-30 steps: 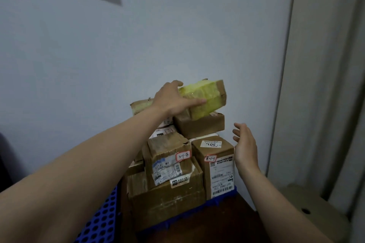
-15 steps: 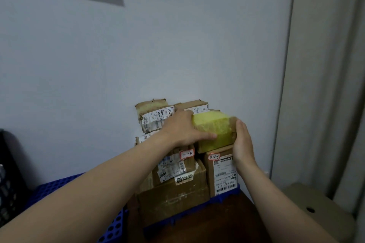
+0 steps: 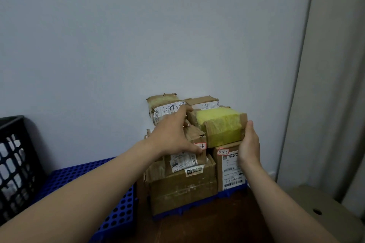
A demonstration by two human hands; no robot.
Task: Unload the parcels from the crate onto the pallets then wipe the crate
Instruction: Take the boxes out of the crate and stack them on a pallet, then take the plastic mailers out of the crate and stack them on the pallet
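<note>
1. Your left hand (image 3: pixel 173 136) lies spread on the crumpled brown cardboard parcel (image 3: pixel 195 134) in the middle of the stack, fingers straight and gripping nothing.
2. Your right hand (image 3: pixel 247 144) presses its palm against the right end of the yellow-taped cardboard parcel (image 3: pixel 221 126). The fingers look straight, though their far side is hidden.
3. That yellow parcel sits on top of the tall brown box with the white barcode label (image 3: pixel 230 169) (its left side meets the crumpled parcel).
4. The stack stands on a blue plastic pallet (image 3: pixel 233 193) against the wall.
5. The black plastic lattice crate (image 3: pixel 13 163) stands far left, well apart from the stack.
</note>
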